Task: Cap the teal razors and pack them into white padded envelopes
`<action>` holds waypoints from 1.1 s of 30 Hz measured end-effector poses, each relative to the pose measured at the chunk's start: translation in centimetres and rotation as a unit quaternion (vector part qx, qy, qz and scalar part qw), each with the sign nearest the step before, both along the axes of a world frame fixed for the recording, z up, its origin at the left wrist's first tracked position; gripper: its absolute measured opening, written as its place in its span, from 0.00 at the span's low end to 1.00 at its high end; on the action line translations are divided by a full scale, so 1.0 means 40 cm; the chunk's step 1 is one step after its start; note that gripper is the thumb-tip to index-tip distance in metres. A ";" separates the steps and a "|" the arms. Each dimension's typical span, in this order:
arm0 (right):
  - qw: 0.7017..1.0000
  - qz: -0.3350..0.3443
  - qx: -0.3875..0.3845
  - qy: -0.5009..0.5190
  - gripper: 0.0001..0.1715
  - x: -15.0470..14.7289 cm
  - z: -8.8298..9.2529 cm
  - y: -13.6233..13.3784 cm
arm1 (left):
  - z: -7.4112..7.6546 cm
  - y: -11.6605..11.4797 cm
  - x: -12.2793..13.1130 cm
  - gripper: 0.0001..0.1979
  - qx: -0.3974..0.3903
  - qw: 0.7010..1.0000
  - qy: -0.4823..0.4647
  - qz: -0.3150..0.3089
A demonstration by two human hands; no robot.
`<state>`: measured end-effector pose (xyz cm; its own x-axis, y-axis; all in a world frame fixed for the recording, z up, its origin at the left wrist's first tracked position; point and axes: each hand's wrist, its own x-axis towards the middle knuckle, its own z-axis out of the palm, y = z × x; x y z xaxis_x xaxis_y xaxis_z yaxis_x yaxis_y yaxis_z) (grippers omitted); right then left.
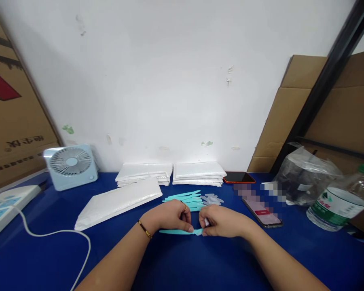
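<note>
Teal stick (176, 232) lies on the blue table (200, 266) with bare cloth in front, pinched by left hand (170, 216) and right hand (223, 222); fan (70, 166), envelope (118, 202), teal pile (185, 199), phone (262, 212) and bottle (339, 200) ring the far side

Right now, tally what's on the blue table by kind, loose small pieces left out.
Desk fan: 1
Phones: 2, orange-cased phone and lit phone
White mailer stacks: 2, left stack and right stack
Single white mailer: 1
Plastic bottle: 1
Clear bag: 1
Teal strip pinched between left hand and right hand: 1
Total: 9
</note>
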<state>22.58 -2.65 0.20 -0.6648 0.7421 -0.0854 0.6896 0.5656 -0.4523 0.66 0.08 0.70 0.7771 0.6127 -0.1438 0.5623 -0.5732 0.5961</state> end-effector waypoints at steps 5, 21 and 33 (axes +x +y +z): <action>0.984 -0.098 -0.026 0.145 0.07 0.018 -0.002 0.032 | -0.002 0.003 0.002 0.11 0.033 0.997 -0.033 0.065; 0.900 -0.202 -0.038 0.383 0.16 0.095 -0.002 0.098 | -0.023 0.040 -0.009 0.14 0.088 0.973 -0.109 0.183; 0.860 -0.240 -0.053 0.447 0.14 0.097 -0.024 0.120 | -0.027 0.053 -0.004 0.11 0.136 0.962 -0.103 0.214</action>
